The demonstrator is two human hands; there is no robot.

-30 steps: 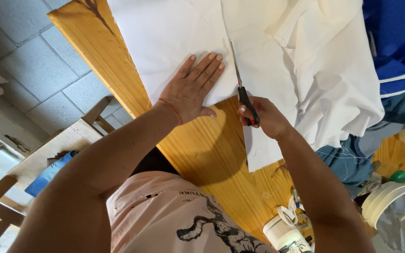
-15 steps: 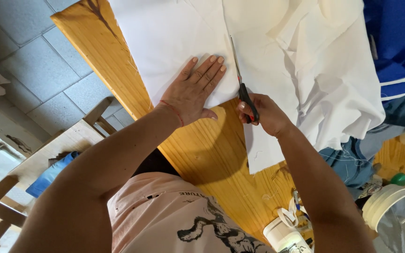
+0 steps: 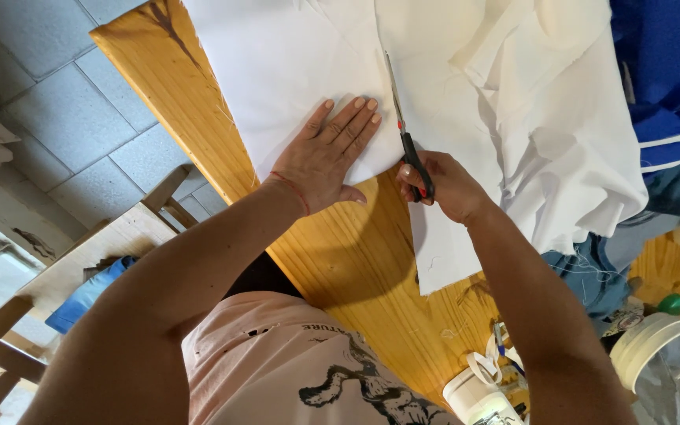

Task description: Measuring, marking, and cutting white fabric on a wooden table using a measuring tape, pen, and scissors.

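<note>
1 head-worn camera looks steeply down, close above the long yellow pine wooden table (image 3: pixel 356 260), tilted, tiled floor beside it.

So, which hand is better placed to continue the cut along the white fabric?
The right hand, probably. It already grips the scissors, whose blades lie in the white fabric. The left hand lies flat on the fabric beside the cut.
</note>
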